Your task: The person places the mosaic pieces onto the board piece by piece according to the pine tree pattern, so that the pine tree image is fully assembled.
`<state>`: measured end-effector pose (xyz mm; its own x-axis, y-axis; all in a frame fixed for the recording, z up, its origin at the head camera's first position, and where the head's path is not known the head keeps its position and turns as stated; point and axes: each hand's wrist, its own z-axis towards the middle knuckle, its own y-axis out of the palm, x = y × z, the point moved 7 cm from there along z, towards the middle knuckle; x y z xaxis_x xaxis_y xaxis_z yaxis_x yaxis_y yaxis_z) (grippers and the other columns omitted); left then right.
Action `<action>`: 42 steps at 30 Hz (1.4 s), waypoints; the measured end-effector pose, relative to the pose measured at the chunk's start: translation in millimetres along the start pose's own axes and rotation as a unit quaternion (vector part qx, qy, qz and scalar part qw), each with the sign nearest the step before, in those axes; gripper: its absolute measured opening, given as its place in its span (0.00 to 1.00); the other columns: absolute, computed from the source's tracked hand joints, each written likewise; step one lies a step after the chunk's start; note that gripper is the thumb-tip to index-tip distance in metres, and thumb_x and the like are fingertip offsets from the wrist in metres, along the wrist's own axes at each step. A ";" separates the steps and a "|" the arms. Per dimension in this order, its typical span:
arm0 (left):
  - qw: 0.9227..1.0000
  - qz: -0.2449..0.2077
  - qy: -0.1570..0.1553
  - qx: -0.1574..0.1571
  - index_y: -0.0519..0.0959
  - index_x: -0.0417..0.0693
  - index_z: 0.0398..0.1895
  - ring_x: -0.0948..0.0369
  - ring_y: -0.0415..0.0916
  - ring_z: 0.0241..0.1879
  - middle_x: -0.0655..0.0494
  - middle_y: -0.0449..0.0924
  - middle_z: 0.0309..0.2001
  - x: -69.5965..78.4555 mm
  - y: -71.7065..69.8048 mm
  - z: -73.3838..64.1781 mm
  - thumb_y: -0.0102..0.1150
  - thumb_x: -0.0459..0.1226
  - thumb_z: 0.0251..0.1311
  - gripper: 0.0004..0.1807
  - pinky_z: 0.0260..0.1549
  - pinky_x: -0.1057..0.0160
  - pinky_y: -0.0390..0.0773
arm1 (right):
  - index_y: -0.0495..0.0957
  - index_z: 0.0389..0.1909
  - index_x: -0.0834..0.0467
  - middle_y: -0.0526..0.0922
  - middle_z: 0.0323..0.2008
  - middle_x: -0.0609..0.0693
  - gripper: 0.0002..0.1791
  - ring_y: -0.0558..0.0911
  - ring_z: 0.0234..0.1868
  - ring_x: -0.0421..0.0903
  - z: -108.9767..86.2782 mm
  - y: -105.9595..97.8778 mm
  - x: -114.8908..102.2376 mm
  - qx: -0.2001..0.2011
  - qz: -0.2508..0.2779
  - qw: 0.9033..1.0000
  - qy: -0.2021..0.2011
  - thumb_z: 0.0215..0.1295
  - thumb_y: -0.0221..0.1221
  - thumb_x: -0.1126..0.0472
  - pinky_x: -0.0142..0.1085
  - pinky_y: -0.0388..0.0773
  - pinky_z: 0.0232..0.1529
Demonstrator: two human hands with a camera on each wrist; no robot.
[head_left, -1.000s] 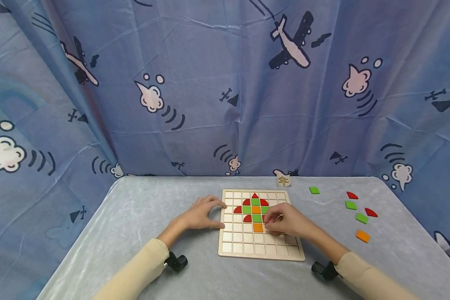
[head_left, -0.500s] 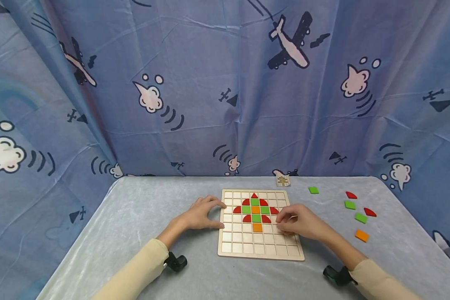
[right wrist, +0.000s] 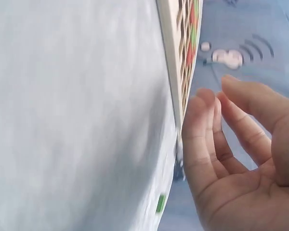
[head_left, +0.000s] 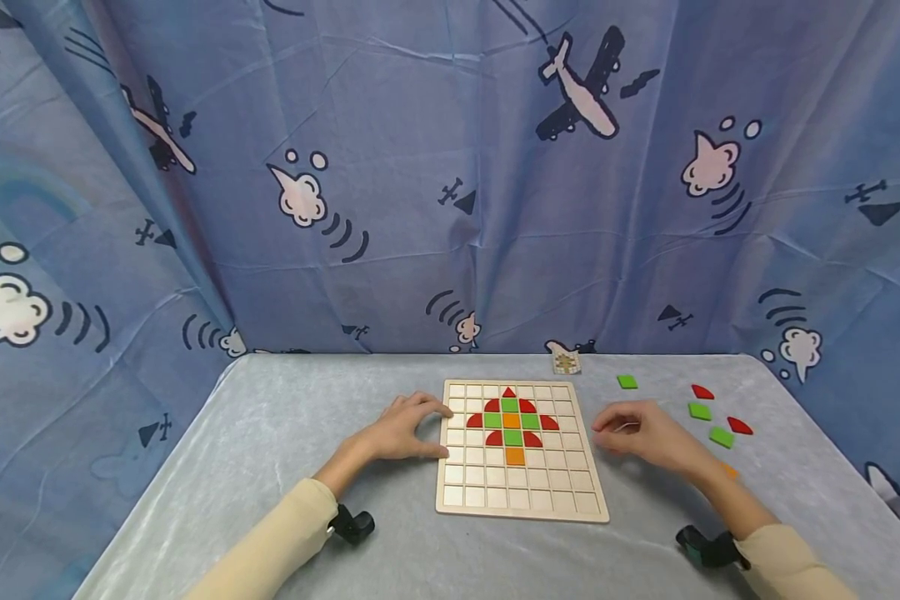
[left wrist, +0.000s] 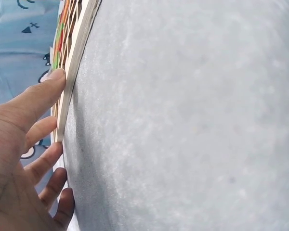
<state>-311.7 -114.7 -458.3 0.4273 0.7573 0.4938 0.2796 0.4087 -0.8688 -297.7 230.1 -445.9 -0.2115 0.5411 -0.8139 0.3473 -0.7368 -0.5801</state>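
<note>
A square wooden grid board [head_left: 487, 497] lies on the table with red, green and orange pieces set in its cells. They form a tree-like shape topped by a red triangle [head_left: 508, 392], with an orange square [head_left: 514, 457] at its foot. My left hand [head_left: 397, 432] rests at the board's left edge, thumb and fingertips touching the rim, fingers spread. Off the board's right edge hovers my right hand [head_left: 648, 437], its fingers loosely bent. In the right wrist view nothing shows between its thumb [right wrist: 250, 94] and fingers.
To the right lie loose green squares [head_left: 700, 411], red quarter-rounds [head_left: 740, 426] and an orange square [head_left: 729, 469] partly hidden by the right forearm. Behind the board is a small patterned card [head_left: 567, 361]. A blue printed curtain [head_left: 390, 167] hangs behind the table.
My right hand has moved right, away from the pattern and off the board, uncovering red pieces on the pattern's right side. My left hand has stayed at the board's left edge.
</note>
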 end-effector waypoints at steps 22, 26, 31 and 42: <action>1.000 0.002 -0.002 -0.002 0.73 0.62 0.64 0.49 0.62 0.66 0.56 0.66 0.69 0.6 0.1 -0.8 0.70 0.55 0.53 0.34 0.66 0.42 0.63 | 0.74 0.60 0.64 0.81 0.51 0.62 0.33 0.83 0.45 0.49 20.1 -77.4 59.1 0.108 -0.073 0.988 0.079 0.64 0.64 0.44 0.38 0.82 0.40; 1.000 0.000 -0.001 0.000 0.74 0.63 0.64 0.49 0.62 0.66 0.56 0.67 0.69 0.3 0.5 -1.1 0.70 0.55 0.53 0.34 0.66 0.41 0.63 | 0.74 0.62 0.63 0.79 0.56 0.66 0.35 0.81 0.52 0.57 25.8 -80.3 65.5 0.117 -0.096 0.985 0.082 0.62 0.65 0.43 0.42 0.81 0.44; 1.000 0.001 0.002 0.004 0.74 0.62 0.63 0.49 0.63 0.66 0.55 0.67 0.68 -1.1 0.3 -0.6 0.70 0.55 0.54 0.33 0.65 0.41 0.64 | 0.72 0.64 0.63 0.76 0.59 0.68 0.38 0.77 0.57 0.62 34.1 -81.5 73.2 0.117 -0.100 0.984 0.091 0.61 0.66 0.43 0.47 0.80 0.48; 1.000 0.000 0.001 0.001 0.74 0.63 0.63 0.49 0.63 0.66 0.56 0.67 0.68 -1.0 -0.3 -0.7 0.69 0.55 0.55 0.32 0.65 0.41 0.64 | 0.73 0.63 0.66 0.77 0.57 0.71 0.37 0.79 0.51 0.57 50.7 -86.0 81.6 0.103 -0.090 0.986 0.096 0.59 0.69 0.48 0.36 0.80 0.37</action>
<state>-311.6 -115.9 -458.5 0.4293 0.7567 0.4931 0.2772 0.4092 -0.8693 -391.1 317.1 -464.0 -0.0686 0.7228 -0.6877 0.1235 -0.6778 -0.7248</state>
